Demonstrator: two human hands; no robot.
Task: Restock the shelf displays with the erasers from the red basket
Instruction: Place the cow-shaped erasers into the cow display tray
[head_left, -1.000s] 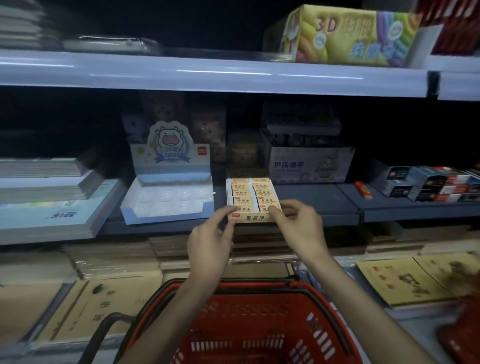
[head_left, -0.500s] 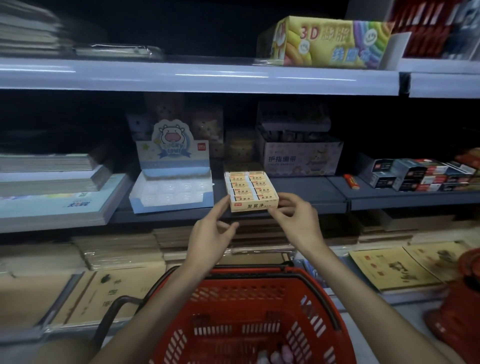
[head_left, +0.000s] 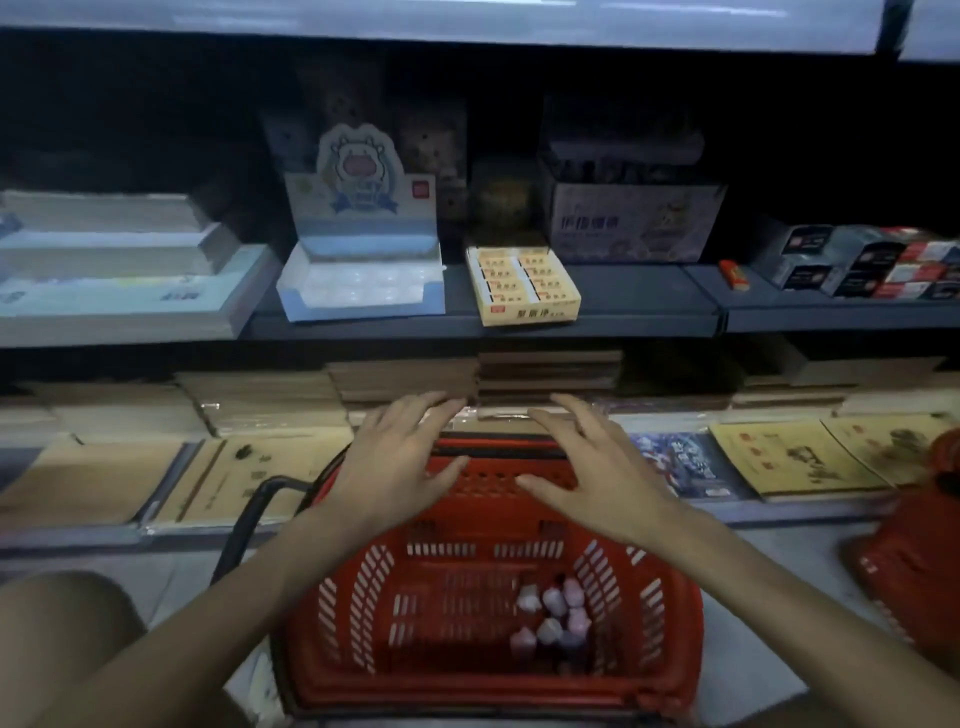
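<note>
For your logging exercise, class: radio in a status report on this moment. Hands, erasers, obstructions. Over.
Left hand open, right hand open, both over red basket. Pink erasers in basket; yellow eraser box on shelf. Nothing between hands and erasers.

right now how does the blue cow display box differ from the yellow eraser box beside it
The blue cow display box has a cartoon header card; the yellow eraser box has none. The blue box's white tray looks empty; the yellow box is packed with erasers. Both sit open on one dark shelf.
</note>
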